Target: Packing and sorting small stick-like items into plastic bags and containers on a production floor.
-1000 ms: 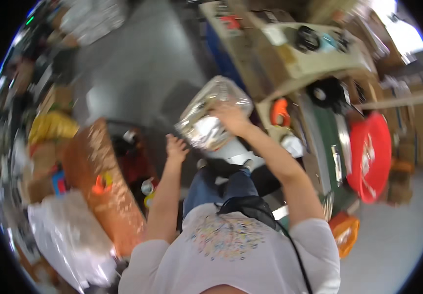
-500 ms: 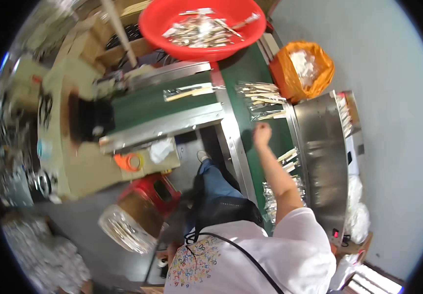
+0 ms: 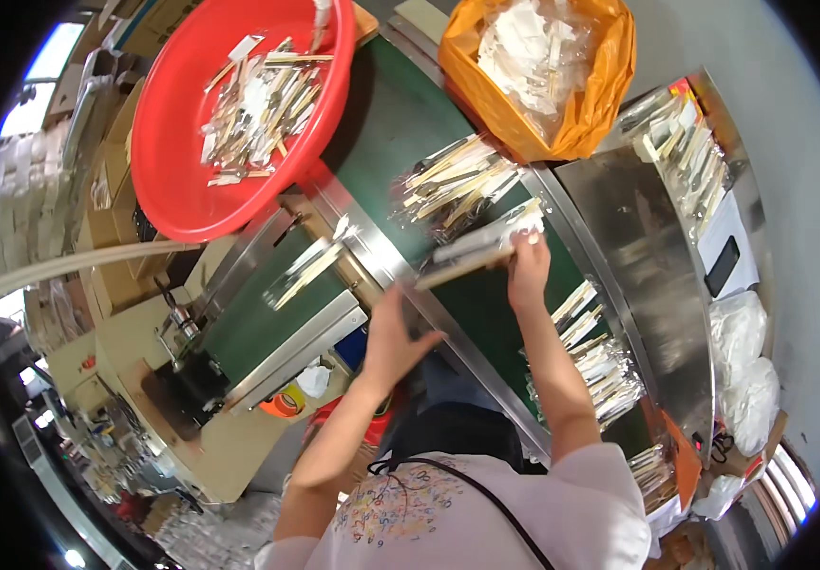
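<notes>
Gripping wrapped stick packets [image 3: 481,249]: right hand [image 3: 527,271] | left hand [image 3: 391,334] spread wide | red basin [image 3: 172,180], orange bag [image 3: 600,104] beyond

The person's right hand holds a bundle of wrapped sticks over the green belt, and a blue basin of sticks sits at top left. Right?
Not quite: the head view shows the basin is red. The right hand does hold the bundle over the green belt.
</notes>
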The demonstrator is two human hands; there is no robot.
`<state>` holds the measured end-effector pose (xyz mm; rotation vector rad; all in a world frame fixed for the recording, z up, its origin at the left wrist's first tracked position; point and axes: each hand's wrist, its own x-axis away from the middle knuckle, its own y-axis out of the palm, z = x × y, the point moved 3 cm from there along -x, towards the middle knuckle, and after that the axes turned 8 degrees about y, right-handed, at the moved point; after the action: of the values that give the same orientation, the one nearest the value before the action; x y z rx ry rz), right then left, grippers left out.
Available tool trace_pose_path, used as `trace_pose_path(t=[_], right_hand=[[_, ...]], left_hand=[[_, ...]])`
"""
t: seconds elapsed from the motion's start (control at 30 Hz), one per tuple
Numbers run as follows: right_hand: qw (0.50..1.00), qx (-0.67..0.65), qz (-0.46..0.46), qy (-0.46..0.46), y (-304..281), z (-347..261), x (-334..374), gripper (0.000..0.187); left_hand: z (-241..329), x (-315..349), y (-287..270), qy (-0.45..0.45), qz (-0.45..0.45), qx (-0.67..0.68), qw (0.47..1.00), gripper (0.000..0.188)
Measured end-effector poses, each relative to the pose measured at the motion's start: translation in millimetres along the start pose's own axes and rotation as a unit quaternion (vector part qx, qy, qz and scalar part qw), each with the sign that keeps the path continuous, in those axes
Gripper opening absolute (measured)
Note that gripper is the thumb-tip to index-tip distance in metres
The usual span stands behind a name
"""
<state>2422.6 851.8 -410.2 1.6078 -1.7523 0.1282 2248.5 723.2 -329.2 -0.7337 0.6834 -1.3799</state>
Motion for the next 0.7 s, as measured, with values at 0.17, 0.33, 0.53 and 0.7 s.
trace_pose_path(t=[0.17,0.33,0.53,0.7], right_hand=[[0.98,0.054,-0.186,0.045,19.5,-113.6,48.0,0.024],[0.936,0.167,-0.309,0.036,69.9,-159.3,45.3,0.015],[0.686,0.644,0.301,-0.153,-45.0,-324.9,-85.3,0.05],[0.556,0.793,0.25,0.005,-150.6,-287.9,-146.1,0.048]], left_hand=[[6.2,-46.4,8.4,0.004,0.025,0.058,0.998,0.055],[50.7,-87.6,-62.7,0.092,0.05,0.149,0.983,0.046],[-64.5,-183.3,-184.3,0.071,0.145,-0.173,0.972,0.043],[-134.0,-161.3,-202.6,0.044,0.141,-0.241,0.959,0.057]])
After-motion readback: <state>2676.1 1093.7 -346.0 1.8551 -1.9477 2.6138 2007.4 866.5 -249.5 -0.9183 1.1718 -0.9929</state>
